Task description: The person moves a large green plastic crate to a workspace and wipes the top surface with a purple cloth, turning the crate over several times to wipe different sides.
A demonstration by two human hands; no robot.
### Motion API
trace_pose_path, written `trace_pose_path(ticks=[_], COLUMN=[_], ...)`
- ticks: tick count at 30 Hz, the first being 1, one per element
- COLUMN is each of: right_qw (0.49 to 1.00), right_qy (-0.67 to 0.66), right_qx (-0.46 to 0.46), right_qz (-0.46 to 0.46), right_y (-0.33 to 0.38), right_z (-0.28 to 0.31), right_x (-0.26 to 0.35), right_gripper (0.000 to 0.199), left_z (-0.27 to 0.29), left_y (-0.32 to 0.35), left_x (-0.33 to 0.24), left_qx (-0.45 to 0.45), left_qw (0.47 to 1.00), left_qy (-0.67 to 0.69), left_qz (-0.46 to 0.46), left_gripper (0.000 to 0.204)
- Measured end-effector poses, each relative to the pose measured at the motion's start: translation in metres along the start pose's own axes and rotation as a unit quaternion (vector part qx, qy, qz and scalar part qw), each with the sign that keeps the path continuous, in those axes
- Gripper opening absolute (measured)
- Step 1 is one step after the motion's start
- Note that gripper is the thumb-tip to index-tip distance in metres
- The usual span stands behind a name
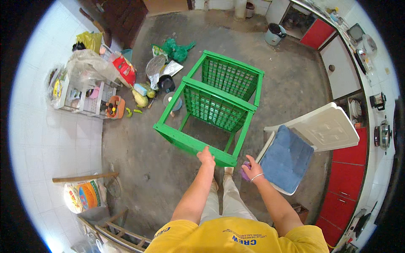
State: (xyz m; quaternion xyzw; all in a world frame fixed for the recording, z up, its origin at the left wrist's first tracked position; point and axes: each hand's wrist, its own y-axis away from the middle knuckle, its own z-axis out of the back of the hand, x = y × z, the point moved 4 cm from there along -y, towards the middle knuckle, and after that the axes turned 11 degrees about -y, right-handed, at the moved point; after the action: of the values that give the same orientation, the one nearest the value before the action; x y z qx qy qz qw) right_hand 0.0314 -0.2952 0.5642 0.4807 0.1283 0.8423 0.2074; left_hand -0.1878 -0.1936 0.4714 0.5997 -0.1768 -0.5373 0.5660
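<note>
A green plastic rack (215, 107) with slatted shelves lies tipped on its side on the concrete floor in front of me. My left hand (206, 156) rests on the rack's near bottom rail, fingers curled over its edge. My right hand (253, 168), with a bangle on the wrist, holds a purple cloth (245, 172) just to the right of the rack's near corner, beside a white plastic chair (325, 128) with a blue cushion (286, 158).
Vegetables, bags, a black pot and a white wire shelf (90, 99) crowd the floor at left. A grey bucket (274, 33) stands at the back. Red and white cabinets (344, 181) line the right wall. A printed sack (84, 195) and wooden ladder (116, 230) sit lower left.
</note>
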Motion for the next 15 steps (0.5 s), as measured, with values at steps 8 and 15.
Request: trace_pose_path(ticks=[8,15], right_qw=[0.981,0.973], right_qy=[-0.127,-0.159], right_qx=[-0.142,-0.161], right_qz=[-0.035,-0.035], right_y=[-0.019,-0.052], right_z=[-0.009,0.017], right_x=[-0.059,-0.051], right_gripper=[0.036,0.029], left_z=[0.052,0.087], left_y=[-0.063,-0.095], left_x=[0.056,0.083], left_qx=[0.081,0.167], left_qw=[0.994,0.979], left_qy=[0.049,0.079], left_qz=[0.049,0.082], left_gripper=[0.016,0.049])
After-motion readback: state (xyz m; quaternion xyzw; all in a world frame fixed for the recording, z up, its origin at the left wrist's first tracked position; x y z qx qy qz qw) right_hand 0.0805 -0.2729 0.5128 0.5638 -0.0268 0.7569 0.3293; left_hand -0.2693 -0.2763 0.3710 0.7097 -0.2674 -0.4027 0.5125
